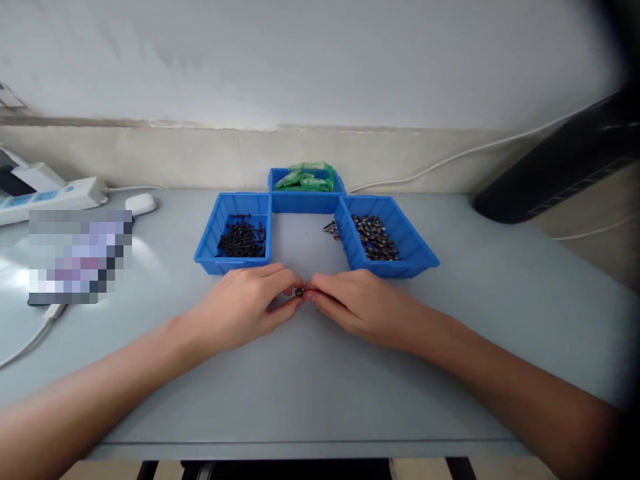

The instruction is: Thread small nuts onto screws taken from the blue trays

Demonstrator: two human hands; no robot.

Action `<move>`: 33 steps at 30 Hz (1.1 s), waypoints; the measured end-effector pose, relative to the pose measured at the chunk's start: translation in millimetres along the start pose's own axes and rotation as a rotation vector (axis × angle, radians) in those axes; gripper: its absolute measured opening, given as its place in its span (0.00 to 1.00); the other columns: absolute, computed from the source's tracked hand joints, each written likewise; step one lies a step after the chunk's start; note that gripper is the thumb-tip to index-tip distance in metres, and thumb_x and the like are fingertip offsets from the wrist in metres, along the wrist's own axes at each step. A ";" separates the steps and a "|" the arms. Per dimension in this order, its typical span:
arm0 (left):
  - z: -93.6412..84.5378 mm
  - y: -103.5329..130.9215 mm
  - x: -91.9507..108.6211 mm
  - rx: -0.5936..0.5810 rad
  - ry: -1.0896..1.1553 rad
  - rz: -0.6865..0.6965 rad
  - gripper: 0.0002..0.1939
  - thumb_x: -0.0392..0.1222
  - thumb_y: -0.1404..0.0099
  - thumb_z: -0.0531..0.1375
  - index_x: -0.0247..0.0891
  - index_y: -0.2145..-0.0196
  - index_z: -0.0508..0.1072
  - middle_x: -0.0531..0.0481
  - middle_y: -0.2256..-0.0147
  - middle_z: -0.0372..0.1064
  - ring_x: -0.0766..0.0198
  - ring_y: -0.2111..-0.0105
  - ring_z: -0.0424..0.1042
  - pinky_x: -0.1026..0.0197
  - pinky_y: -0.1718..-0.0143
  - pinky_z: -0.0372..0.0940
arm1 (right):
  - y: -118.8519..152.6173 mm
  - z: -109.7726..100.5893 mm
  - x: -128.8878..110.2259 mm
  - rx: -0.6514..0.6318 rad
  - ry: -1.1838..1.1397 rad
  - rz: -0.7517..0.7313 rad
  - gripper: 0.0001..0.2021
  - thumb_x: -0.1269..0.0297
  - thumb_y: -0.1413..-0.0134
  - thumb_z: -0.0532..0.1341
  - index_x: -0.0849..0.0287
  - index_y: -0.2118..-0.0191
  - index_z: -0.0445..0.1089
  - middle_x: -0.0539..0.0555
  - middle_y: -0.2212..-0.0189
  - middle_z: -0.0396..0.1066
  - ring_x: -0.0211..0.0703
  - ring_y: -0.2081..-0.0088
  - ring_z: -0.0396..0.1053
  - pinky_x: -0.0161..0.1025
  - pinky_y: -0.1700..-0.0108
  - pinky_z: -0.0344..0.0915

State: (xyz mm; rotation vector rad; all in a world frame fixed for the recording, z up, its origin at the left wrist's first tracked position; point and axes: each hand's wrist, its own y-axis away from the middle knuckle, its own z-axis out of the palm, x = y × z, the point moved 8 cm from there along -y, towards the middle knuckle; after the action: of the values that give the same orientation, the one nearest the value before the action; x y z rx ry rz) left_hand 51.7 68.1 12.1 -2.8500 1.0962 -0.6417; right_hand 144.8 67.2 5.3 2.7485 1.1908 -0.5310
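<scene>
Centrally placed, above the table [310, 393]: one small metal piece [299, 292], at the meeting point of two sets of fingertips. Noted to the right of the left hand [253, 300] and to the left of the right hand [365, 303], near equally to each. Left thumb and forefinger pinched on the piece; right fingertips pressed together, apparently on its other end. Long axis: cannot tell, with most of the piece covered by fingers. Beyond the left hand, dark screws [240, 240] in a blue bin [215, 267]; beyond the right, metal parts [375, 238] in a second bin [400, 269], loose parts [330, 229] just beside. Farther back, green packets [310, 179] in a third bin [307, 202].
</scene>
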 end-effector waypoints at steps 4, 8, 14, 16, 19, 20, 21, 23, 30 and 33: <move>-1.3 -0.7 -3.3 0.017 0.007 -0.021 0.06 0.41 0.36 0.54 0.38 0.65 0.69 0.53 0.71 0.66 0.66 0.72 0.67 0.65 0.72 0.60 | -0.4 -1.8 1.6 0.009 -0.014 0.012 0.10 0.65 0.38 0.49 0.59 0.70 0.62 0.48 0.77 0.66 0.36 0.75 0.65 0.33 0.74 0.51; 0.1 -0.1 -2.0 -0.010 -0.009 -0.004 0.07 0.41 0.35 0.53 0.38 0.66 0.69 0.52 0.73 0.66 0.66 0.73 0.67 0.65 0.72 0.60 | 0.1 -2.2 4.1 0.009 -0.023 0.013 0.09 0.67 0.40 0.51 0.59 0.71 0.62 0.48 0.76 0.67 0.35 0.74 0.65 0.32 0.73 0.53; -1.6 2.7 3.5 0.007 0.004 0.028 0.09 0.42 0.34 0.52 0.37 0.65 0.70 0.52 0.74 0.65 0.66 0.74 0.66 0.65 0.72 0.60 | 0.1 0.9 3.8 0.006 -0.057 -0.012 0.10 0.68 0.40 0.51 0.60 0.72 0.64 0.49 0.75 0.68 0.36 0.73 0.66 0.33 0.71 0.55; -2.0 2.8 5.2 0.013 0.020 0.046 0.08 0.41 0.34 0.52 0.37 0.64 0.70 0.52 0.74 0.65 0.67 0.74 0.66 0.65 0.73 0.60 | -0.6 1.4 3.6 0.010 -0.069 -0.004 0.10 0.68 0.40 0.51 0.60 0.72 0.64 0.50 0.75 0.69 0.36 0.73 0.66 0.33 0.71 0.56; -3.5 2.0 4.7 0.037 0.030 0.042 0.07 0.41 0.35 0.54 0.38 0.63 0.70 0.52 0.72 0.66 0.67 0.73 0.66 0.66 0.73 0.60 | -1.5 1.0 3.2 0.018 -0.094 0.005 0.10 0.68 0.40 0.51 0.60 0.71 0.65 0.50 0.74 0.70 0.37 0.73 0.67 0.33 0.71 0.56; -4.5 1.8 3.9 0.050 0.026 0.034 0.07 0.41 0.36 0.55 0.38 0.63 0.70 0.52 0.72 0.67 0.67 0.73 0.67 0.66 0.73 0.60 | -1.7 0.4 3.2 0.023 -0.100 0.008 0.10 0.68 0.40 0.51 0.60 0.70 0.66 0.50 0.74 0.70 0.37 0.72 0.67 0.33 0.71 0.56; -5.4 1.6 3.2 0.064 0.021 0.027 0.06 0.41 0.36 0.55 0.37 0.64 0.70 0.52 0.72 0.67 0.67 0.73 0.67 0.66 0.74 0.60 | -1.7 -0.2 3.4 0.027 -0.103 0.012 0.10 0.68 0.40 0.51 0.60 0.70 0.66 0.50 0.74 0.70 0.37 0.72 0.67 0.33 0.70 0.57; -6.8 1.5 2.9 0.085 0.017 0.023 0.07 0.41 0.36 0.55 0.37 0.64 0.70 0.53 0.73 0.67 0.68 0.74 0.66 0.67 0.75 0.60 | -1.6 -1.6 3.8 0.035 -0.105 0.015 0.09 0.69 0.40 0.51 0.59 0.68 0.67 0.50 0.73 0.71 0.37 0.72 0.68 0.33 0.70 0.57; -9.3 4.0 2.7 0.134 0.012 0.012 0.08 0.42 0.36 0.54 0.36 0.65 0.70 0.53 0.75 0.68 0.69 0.76 0.66 0.67 0.76 0.60 | -0.9 -8.8 4.7 0.083 -0.134 0.027 0.09 0.69 0.40 0.51 0.58 0.64 0.69 0.49 0.73 0.72 0.36 0.72 0.68 0.32 0.69 0.58; -9.0 4.2 3.0 0.122 0.005 -0.001 0.08 0.42 0.36 0.53 0.36 0.67 0.69 0.54 0.76 0.68 0.70 0.78 0.66 0.68 0.77 0.58 | -0.2 -12.2 5.3 0.111 -0.136 0.031 0.10 0.68 0.40 0.51 0.57 0.62 0.69 0.49 0.72 0.73 0.36 0.71 0.69 0.32 0.68 0.59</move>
State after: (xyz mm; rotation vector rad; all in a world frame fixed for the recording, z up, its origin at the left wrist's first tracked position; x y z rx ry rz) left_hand 47.5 64.1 20.7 -2.7478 1.0191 -0.6909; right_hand 151.3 73.7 14.8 2.7632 1.1178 -0.7894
